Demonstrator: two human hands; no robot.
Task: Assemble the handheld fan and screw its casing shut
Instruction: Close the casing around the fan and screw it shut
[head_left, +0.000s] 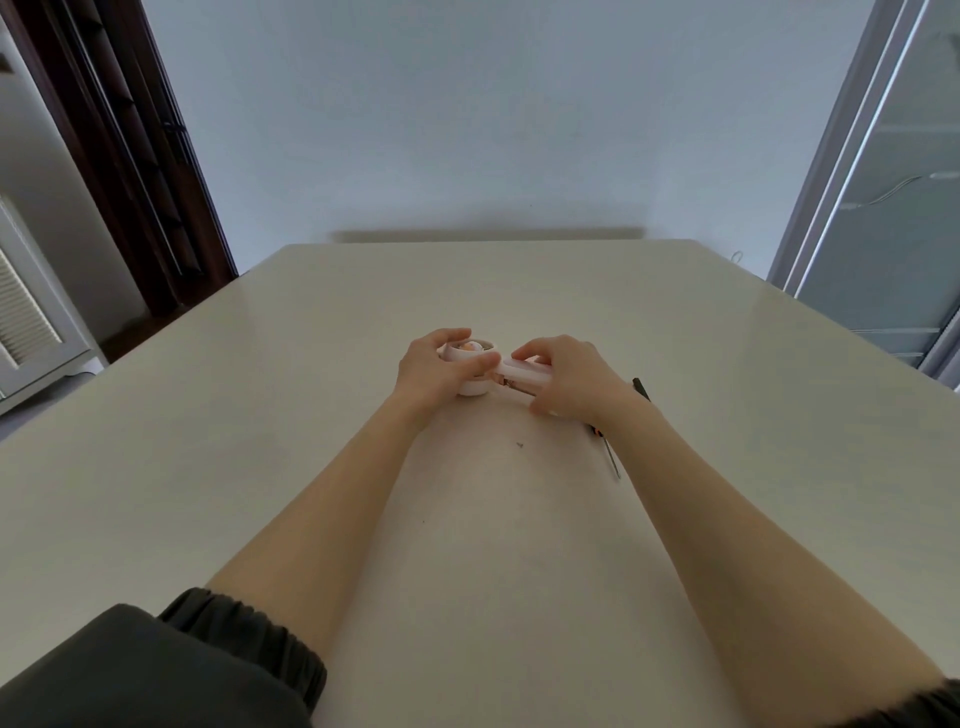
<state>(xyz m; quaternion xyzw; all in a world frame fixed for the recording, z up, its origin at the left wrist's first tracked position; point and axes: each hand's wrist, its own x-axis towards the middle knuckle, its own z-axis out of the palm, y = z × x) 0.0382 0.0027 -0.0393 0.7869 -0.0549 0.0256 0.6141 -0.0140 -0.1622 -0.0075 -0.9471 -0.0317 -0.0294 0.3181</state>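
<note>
Head view shows my left hand (434, 364) with its grip wrapped around the round head of the small white plastic handheld fan (483, 366), fingers curled over the far rim and thumb laid across the neck. My right hand (566, 382) has its grip pinched along the fan's straight white handle shell, fingertips on top, thumb at the near edge. The fan lies near the middle of the pale cream surface (311, 415).

I judge the casing halves are being pressed together. I should keep the head steady, squeeze evenly along the seam and check that no wiring is trapped at the neck, where some inner parts show through a gap.

The round head is open on top; something orange and pale sits inside, too small to identify.

At five o'clock from the fan lies a slim black-handled screwdriver (613, 457), partly hidden by my right wrist. At six o'clock a tiny dark screw (519, 445) lies loose.
</note>
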